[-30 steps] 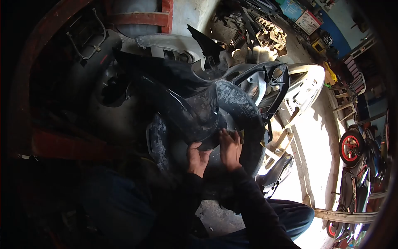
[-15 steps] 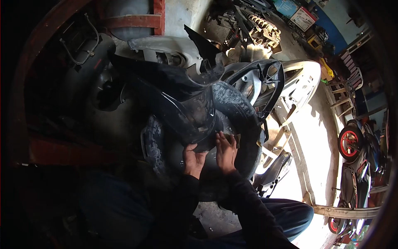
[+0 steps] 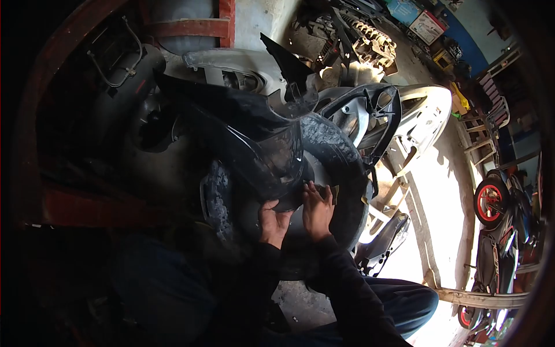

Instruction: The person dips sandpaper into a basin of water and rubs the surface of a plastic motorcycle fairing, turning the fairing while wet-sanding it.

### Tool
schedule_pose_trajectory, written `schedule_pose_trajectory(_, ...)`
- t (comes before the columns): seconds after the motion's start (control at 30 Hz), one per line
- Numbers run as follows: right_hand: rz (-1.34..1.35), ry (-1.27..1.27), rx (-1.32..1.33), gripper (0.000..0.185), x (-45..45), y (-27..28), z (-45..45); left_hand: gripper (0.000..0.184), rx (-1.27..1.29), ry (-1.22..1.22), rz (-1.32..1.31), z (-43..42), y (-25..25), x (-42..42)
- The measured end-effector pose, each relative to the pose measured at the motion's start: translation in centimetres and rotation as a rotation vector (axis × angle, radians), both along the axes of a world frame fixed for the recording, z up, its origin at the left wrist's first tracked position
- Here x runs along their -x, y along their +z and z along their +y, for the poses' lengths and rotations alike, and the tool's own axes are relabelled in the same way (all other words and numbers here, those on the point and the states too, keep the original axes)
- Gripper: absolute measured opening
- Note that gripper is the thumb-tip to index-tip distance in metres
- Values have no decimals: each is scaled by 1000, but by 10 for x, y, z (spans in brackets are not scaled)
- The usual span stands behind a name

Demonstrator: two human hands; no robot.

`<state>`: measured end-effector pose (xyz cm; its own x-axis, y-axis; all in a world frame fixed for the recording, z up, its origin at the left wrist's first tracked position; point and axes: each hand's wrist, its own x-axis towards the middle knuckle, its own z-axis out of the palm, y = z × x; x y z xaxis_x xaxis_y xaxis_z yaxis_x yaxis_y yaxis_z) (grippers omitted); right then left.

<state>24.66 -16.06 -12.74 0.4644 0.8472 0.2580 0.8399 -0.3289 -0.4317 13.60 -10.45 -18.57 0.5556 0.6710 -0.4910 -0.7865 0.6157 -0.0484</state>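
Observation:
A glossy black motorcycle fairing panel [image 3: 269,153] leans over a worn dark tub [image 3: 329,139], its lower end near both hands. My left hand [image 3: 274,224] grips the panel's lower edge, thumb on the near side and the other fingers partly hidden beneath. Beside it, my right hand [image 3: 318,215] lies against the panel's lower right edge with its fingers close together. A small olive-brown piece of what looks like sandpaper [image 3: 336,194] sticks out by the right thumb. The panel's underside cannot be seen.
Grey and white body panels [image 3: 425,115] stand behind the tub, with a black frame piece [image 3: 384,124] against its right rim. A shock absorber [image 3: 370,40] lies at the back. Motorcycles with a red-rimmed wheel [image 3: 490,199] stand at the right. A red wooden frame [image 3: 191,29] is behind.
The whole view has shifted slightly, so things appear a little further right. Both hands stay at the panel's lower edge, and the right fingers have moved only slightly.

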Motion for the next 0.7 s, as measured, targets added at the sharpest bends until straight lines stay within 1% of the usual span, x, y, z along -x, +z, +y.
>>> schedule_pose_trajectory(0.03,-5,-3,1,27,14,5,-10,43,-5,-64,36,1,12,6)
schedule_pose_trajectory(0.07,-37,69,-7,28,40,15,-21,43,-10,-129,70,3,24,13)
schedule_pose_trajectory(0.1,-67,147,-12,30,56,20,-28,44,54,-302,-421,12,-40,24)
schedule_pose_trajectory(0.13,12,150,-1,30,56,20,-31,44,-4,-215,-224,11,-26,17)
schedule_pose_trajectory(0.17,-85,159,32,30,36,17,-23,44,-56,-129,-26,5,-8,9)
schedule_pose_trajectory(0.2,-30,84,45,30,13,14,-9,44,-60,-129,-24,4,4,2)
schedule_pose_trajectory(0.23,26,9,64,30,1,12,-2,46,-10,-64,40,4,13,-4)
schedule_pose_trajectory(0.27,-29,-15,106,31,14,24,-6,47,43,-4,105,0,15,-6)
schedule_pose_trajectory(0.3,-139,143,146,31,32,35,-17,47,42,-6,103,2,4,2)
schedule_pose_trajectory(0.33,-74,177,85,30,47,36,-27,47,35,-148,-243,8,-22,17)
schedule_pose_trajectory(0.37,-7,213,25,30,55,35,-32,47,12,-160,-206,9,-23,16)
schedule_pose_trajectory(0.4,-66,193,-71,28,37,24,-22,47,-10,-172,-168,8,-26,14)
schedule_pose_trajectory(0.43,-175,140,-22,30,8,1,-13,47,-9,-79,-63,6,-3,5)
schedule_pose_trajectory(0.47,-118,64,2,29,4,8,-2,48,-9,9,49,4,18,-4)
schedule_pose_trajectory(0.5,-62,-19,31,29,7,22,-2,48,9,11,40,-1,13,-6)
schedule_pose_trajectory(0.53,-251,151,68,29,27,34,-13,48,48,-112,-33,5,-3,2)
schedule_pose_trajectory(0.57,-108,162,21,28,49,31,-24,48,88,-231,-103,12,-28,18)
schedule_pose_trajectory(0.63,-98,242,-23,29,38,29,-26,46,-91,-339,-602,16,-37,21)
schedule_pose_trajectory(0.67,-209,179,-10,30,14,19,-17,45,-64,-155,-254,7,2,6)
schedule_pose_trajectory(0.7,-119,23,-9,31,-5,-4,-7,44,-34,23,91,2,28,-2)
